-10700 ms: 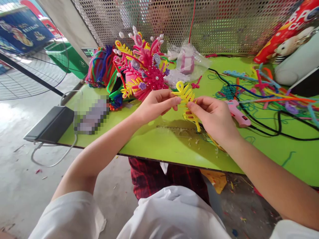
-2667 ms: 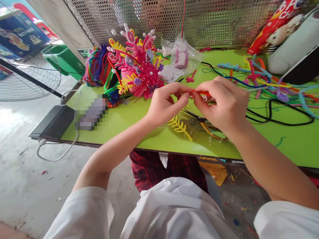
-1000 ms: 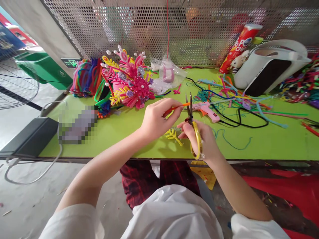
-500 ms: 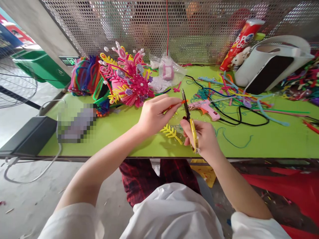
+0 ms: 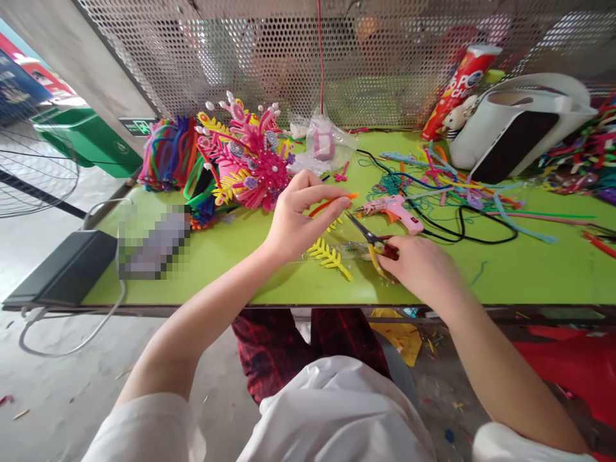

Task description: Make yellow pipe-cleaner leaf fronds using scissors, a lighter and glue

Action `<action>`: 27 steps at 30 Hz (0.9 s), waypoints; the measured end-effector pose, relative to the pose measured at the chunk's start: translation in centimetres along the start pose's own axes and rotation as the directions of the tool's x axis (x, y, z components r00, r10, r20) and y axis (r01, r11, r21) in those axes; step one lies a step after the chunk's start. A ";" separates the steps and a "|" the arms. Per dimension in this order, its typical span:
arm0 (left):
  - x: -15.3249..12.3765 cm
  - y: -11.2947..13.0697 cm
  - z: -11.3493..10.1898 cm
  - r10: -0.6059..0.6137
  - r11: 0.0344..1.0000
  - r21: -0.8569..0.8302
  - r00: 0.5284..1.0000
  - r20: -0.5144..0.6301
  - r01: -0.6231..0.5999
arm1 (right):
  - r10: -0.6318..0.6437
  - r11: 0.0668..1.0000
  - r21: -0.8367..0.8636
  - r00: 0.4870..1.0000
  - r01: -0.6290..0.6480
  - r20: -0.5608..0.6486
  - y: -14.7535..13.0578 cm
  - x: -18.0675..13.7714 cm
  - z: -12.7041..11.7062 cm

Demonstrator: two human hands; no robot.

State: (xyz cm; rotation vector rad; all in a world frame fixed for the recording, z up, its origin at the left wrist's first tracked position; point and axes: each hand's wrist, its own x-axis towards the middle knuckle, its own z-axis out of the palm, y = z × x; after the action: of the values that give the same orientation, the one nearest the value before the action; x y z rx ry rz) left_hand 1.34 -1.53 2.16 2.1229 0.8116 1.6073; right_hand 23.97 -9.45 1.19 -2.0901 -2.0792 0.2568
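Between thumb and fingers, my left hand (image 5: pixel 303 215) pinches an orange pipe cleaner (image 5: pixel 321 208), whose tip pokes out past the fingertips. To its right, my right hand (image 5: pixel 418 266) is closed on the handles of a pair of scissors (image 5: pixel 364 230). The blades point up and left, just below the pipe cleaner's tip and apart from it. A yellow leaf-shaped pipe cleaner piece (image 5: pixel 331 258) lies on the green table (image 5: pixel 289 285) between my hands. Behind the scissors rests a pink glue gun (image 5: pixel 397 212), its nozzle turned left.
A pink flower arrangement (image 5: pixel 257 160) stands at the back left beside bundled pipe cleaners (image 5: pixel 168 154). A blurred-out object (image 5: pixel 154 247) and a dark box (image 5: pixel 62 266) lie left. At the right are a black cable (image 5: pixel 486 237), a red can (image 5: pixel 462 90) and a white container (image 5: pixel 520 128).
My right hand has drawn the scissors down and to the right, away from the orange pipe cleaner, and the blades now tilt left. My left hand stays nearly in place.
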 end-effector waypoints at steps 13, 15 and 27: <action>0.3 -1.5 0.7 -0.355 0.808 -0.474 0.931 0.083 0.350 | -0.405 0.652 0.565 0.862 0.506 -0.304 -5.2 6.1 -2.5; 0.4 -1.9 0.4 -0.310 0.866 -0.389 0.948 0.078 0.315 | -0.426 0.709 0.438 0.831 0.552 -0.356 -4.6 6.7 -1.8; -0.6 -3.6 1.3 -0.252 0.957 -0.143 0.968 0.020 0.252 | -0.446 0.867 -0.031 0.744 0.498 -0.498 -3.3 7.0 0.3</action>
State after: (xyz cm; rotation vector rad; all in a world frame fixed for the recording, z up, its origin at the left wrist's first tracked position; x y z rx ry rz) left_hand 1.65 0.99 -0.78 1.8375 0.8957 1.4833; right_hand 20.73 -2.40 1.77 -1.3030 -2.1097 -0.2209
